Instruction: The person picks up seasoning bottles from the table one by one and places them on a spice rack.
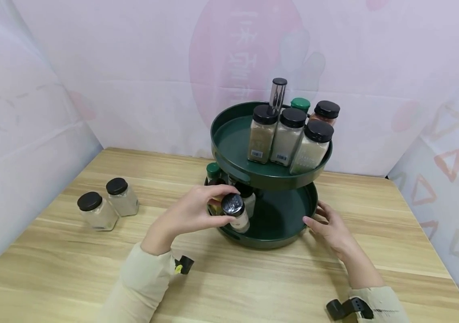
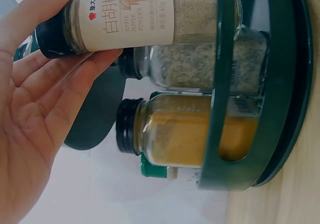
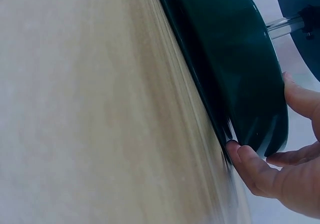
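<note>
My left hand (image 1: 191,211) pinches a white pepper powder jar (image 2: 125,19) by its black cap, thumb on one side and fingers on the other. The jar's base is inside the rim of the lower tier (image 1: 282,224) of a dark green two-tier spice rack; whether it touches the tray floor I cannot tell. Beside it on that tier stand a jar of yellow powder (image 2: 175,129) and a jar of greyish seasoning (image 2: 200,69). On the lower tier's right side, my right hand (image 1: 332,229) grips the wall, thumb near the rim and fingers low by the base.
Several black-capped jars (image 1: 261,139) and a green-capped one (image 1: 300,104) crowd the right of the upper tier (image 1: 229,134), around its post (image 1: 278,94). Two black-capped jars (image 1: 99,215) stand on the wooden table (image 1: 253,287) at left. White printed cloth (image 1: 132,89) hangs behind.
</note>
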The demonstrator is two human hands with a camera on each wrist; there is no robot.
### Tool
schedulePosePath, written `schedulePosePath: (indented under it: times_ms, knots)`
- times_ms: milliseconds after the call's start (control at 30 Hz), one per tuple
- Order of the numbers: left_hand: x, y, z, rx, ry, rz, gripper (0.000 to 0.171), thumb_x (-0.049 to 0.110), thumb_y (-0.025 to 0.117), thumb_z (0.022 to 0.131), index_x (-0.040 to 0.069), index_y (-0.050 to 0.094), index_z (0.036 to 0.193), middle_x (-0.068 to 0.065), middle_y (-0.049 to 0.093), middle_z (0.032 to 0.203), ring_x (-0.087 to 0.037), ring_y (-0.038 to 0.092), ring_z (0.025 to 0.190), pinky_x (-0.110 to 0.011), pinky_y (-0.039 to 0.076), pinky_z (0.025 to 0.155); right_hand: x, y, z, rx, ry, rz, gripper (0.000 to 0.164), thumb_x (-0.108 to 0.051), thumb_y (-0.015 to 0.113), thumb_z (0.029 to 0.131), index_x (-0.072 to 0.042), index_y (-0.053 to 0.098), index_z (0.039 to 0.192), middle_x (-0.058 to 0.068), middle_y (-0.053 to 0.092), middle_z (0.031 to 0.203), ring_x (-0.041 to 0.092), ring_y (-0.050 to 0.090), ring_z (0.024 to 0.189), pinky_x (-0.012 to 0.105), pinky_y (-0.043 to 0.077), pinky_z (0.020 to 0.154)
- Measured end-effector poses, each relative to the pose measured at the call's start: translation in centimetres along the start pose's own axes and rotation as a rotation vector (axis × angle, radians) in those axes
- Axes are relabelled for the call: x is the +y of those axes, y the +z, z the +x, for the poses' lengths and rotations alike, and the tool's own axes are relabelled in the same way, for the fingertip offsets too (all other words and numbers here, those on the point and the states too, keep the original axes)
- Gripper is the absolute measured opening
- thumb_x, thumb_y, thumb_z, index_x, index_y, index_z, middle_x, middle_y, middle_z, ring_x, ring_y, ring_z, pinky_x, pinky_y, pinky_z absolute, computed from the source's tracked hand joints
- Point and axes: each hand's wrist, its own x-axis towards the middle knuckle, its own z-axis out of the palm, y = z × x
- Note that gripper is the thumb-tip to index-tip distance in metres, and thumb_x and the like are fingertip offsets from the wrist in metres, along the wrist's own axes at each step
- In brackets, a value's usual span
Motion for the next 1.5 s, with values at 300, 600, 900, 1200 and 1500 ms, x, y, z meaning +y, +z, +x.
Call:
schedulePosePath:
  times_ms: [300, 600, 900, 1200, 1500]
  knots:
    - [-0.1, 1.1, 1.0, -0.118, -0.010, 0.001, 0.042, 0.014, 0.076, 0.086, 0.007, 0.062, 0.125, -0.004, 0.070, 0.111, -0.010, 0.067, 0.087, -0.029, 0.061, 0.078, -0.1, -0.1, 0.0, 0.005, 0.003, -0.016, 0.083, -0.022, 0.061, 0.099, 0.000, 0.006, 0.158, 0.031, 0.018, 0.160, 0.050, 0.032, 0.144, 0.019, 0.050, 0.098]
    - [-0.2, 1.6, 1.4, -0.158, -0.033, 0.065, 0.043, 0.020, 0.076, 0.086, 0.009, 0.063, 0.126, -0.002, 0.071, 0.107, -0.014, 0.064, 0.081, -0.029, 0.060, 0.074, -0.2, -0.1, -0.1, 0.011, 0.011, -0.038, 0.083, -0.022, 0.062, 0.099, -0.001, 0.007, 0.158, 0.030, 0.019, 0.160, 0.049, 0.032, 0.144, 0.024, 0.049, 0.102]
    - [-0.3, 1.7, 1.7, -0.181, -0.043, 0.058, 0.043, 0.019, 0.077, 0.087, 0.009, 0.064, 0.126, -0.002, 0.071, 0.110, -0.006, 0.065, 0.084, -0.026, 0.060, 0.079, -0.1, -0.1, -0.1, 0.007, 0.016, -0.029, 0.084, -0.023, 0.061, 0.099, -0.001, 0.006, 0.158, 0.030, 0.019, 0.160, 0.049, 0.032, 0.144, 0.025, 0.050, 0.103]
    - [-0.3, 1.3, 1.7, -0.216, -0.041, 0.092, 0.043, 0.016, 0.075, 0.087, 0.008, 0.062, 0.127, -0.002, 0.071, 0.109, -0.008, 0.068, 0.088, -0.023, 0.059, 0.080, -0.1, 0.1, -0.1, 0.016, 0.024, -0.047, 0.084, -0.024, 0.063, 0.098, -0.001, 0.008, 0.158, 0.030, 0.021, 0.159, 0.048, 0.035, 0.142, 0.039, 0.047, 0.109]
    - [-0.5, 1.4, 2.2, -0.213, -0.059, 0.102, 0.044, 0.017, 0.073, 0.089, 0.007, 0.061, 0.129, 0.000, 0.069, 0.100, -0.019, 0.064, 0.079, -0.035, 0.060, 0.074, -0.2, 0.1, -0.2, 0.023, 0.035, -0.042, 0.085, -0.023, 0.063, 0.098, 0.000, 0.007, 0.158, 0.030, 0.021, 0.159, 0.048, 0.035, 0.142, 0.028, 0.050, 0.104]
